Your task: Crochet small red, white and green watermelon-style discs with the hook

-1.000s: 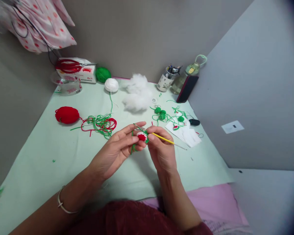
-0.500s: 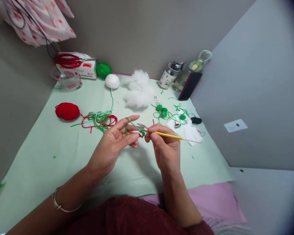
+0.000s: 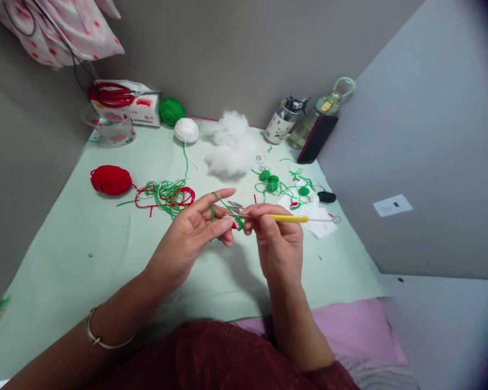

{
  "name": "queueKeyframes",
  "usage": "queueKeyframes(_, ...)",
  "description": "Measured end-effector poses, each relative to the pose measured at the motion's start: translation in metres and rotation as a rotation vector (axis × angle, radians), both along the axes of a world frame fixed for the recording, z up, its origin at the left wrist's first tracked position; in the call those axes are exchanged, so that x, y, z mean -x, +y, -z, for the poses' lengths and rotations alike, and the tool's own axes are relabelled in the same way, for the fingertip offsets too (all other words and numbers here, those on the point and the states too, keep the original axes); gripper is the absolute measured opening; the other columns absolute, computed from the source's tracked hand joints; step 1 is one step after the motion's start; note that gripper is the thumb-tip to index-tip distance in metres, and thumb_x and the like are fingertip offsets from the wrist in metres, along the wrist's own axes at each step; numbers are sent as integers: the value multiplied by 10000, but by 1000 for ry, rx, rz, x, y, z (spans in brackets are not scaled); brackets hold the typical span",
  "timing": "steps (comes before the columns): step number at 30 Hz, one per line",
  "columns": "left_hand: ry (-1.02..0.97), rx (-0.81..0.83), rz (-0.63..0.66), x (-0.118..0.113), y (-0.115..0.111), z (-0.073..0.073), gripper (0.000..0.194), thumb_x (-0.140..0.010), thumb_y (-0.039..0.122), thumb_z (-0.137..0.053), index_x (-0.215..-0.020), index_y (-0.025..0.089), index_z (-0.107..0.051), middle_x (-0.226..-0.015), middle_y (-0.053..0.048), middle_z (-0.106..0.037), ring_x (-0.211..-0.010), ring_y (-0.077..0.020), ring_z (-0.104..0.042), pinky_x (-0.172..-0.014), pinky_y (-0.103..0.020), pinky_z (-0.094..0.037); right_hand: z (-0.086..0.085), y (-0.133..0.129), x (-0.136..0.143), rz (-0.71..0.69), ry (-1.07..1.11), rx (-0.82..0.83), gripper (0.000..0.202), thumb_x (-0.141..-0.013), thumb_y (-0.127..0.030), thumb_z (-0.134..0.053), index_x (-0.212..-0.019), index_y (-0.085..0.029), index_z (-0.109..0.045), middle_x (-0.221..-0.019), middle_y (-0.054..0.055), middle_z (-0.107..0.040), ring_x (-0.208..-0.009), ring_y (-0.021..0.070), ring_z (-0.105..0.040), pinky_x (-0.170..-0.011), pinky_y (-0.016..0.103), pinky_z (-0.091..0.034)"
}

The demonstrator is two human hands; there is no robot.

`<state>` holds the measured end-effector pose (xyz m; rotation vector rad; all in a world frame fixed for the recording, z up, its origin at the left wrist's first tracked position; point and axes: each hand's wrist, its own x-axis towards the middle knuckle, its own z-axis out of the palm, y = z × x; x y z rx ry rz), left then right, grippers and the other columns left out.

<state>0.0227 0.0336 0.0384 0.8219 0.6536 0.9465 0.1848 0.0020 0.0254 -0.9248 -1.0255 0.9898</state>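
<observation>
Between thumb and fingers, my left hand (image 3: 199, 227) pinches a small crochet piece (image 3: 238, 222) in green, white and red. A strand of green yarn (image 3: 222, 199) loops over its raised index finger. My right hand (image 3: 278, 238) grips a crochet hook (image 3: 288, 218) by its yellow handle, the metal tip pointing left at the piece. Whether the tip passes through a stitch is too small to tell. Just behind the hook lie the metal blades of a small tool (image 3: 236, 206), partly covered by my fingers.
Tangled green and red yarn (image 3: 166, 197) lies left of my hands, beside a red yarn ball (image 3: 111, 180). White stuffing (image 3: 230, 146) sits behind. Green crochet balls (image 3: 272, 183) and white tissue (image 3: 317, 219) are at right, near a phone (image 3: 318, 140) and bottle (image 3: 309, 127).
My right hand has shifted slightly right, and the crochet hook has turned from slanting down rightward to nearly level. My left hand keeps its pinch on the crochet piece.
</observation>
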Motion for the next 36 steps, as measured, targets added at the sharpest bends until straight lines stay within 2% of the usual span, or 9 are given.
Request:
queueKeyframes(4,9,-5,-15,0,-2,-2,397,-883,176,-798,-1270,212,-717,-815,44,-679,-673,-82,-646,-684,-214,-549,-4,0,-1,-30,78,-11,168,-990,-367,-669,-906,-244,-747,-883,5,-774,-664,115,-660,-645,282,-564)
queueKeyframes(7,49,-18,-28,1,-4,-4,407,-874,180,-806,-1271,204,-716,-824,43,-665,-661,-80,-633,-677,-220,-551,-5,-3,-3,-26,-2,-65,189,-1030,-358,-607,-929,-234,-707,-893,9,-769,-657,117,-672,-645,291,-582)
queueKeyframes(16,167,-117,-105,4,-6,-2,418,-871,178,-813,-1274,242,-721,-850,49,-643,-670,-75,-632,-699,-222,-565,-13,-17,-3,155,-683,-425,203,-1048,-164,-521,-1074,-251,-703,-939,34,-756,-905,186,-732,-798,364,-620)
queueKeyframes(20,161,-110,-117,0,-11,-3,422,-844,138,-826,-1242,248,-739,-858,48,-649,-681,-71,-630,-690,-202,-554,-4,-22,-1,230,-969,-510,250,-1023,-122,-544,-1166,-264,-691,-1019,50,-770,-941,191,-740,-814,345,-627)
queueKeyframes(23,52,-33,-84,-3,-14,-3,461,-833,162,-846,-1271,245,-730,-839,46,-657,-659,-64,-607,-655,-184,-525,4,-24,2,372,-1093,-555,324,-968,-82,-639,-1201,-291,-722,-1043,38,-761,-939,180,-736,-806,308,-615)
queueKeyframes(26,-77,162,39,-2,-12,-4,452,-846,223,-846,-1284,191,-738,-751,37,-638,-613,-56,-555,-604,-165,-490,5,-24,2,393,-1019,-584,358,-956,-80,-666,-1236,-293,-731,-1086,50,-754,-1000,193,-734,-849,335,-619)
queueKeyframes(28,-115,239,72,0,-9,-6,427,-858,209,-829,-1274,155,-751,-710,34,-620,-593,-48,-525,-585,-149,-473,1,-22,1,330,-798,-491,289,-998,-124,-618,-1200,-290,-742,-1031,43,-756,-949,190,-729,-824,360,-620)
queueKeyframes(32,-91,161,27,2,-4,-9,405,-851,165,-825,-1252,182,-767,-740,23,-664,-585,-45,-516,-570,-142,-454,-9,-10,-2,169,-331,-305,192,-1033,-246,-593,-1013,-271,-782,-872,19,-717,-725,155,-655,-641,330,-576)
queueKeyframes(36,2,44,-48,-3,-8,-9,392,-827,171,-854,-1208,226,-784,-760,37,-665,-632,-63,-540,-607,-157,-474,-7,-4,2,103,-356,-261,175,-1018,-226,-619,-1014,-277,-787,-923,21,-756,-810,165,-694,-694,333,-593)
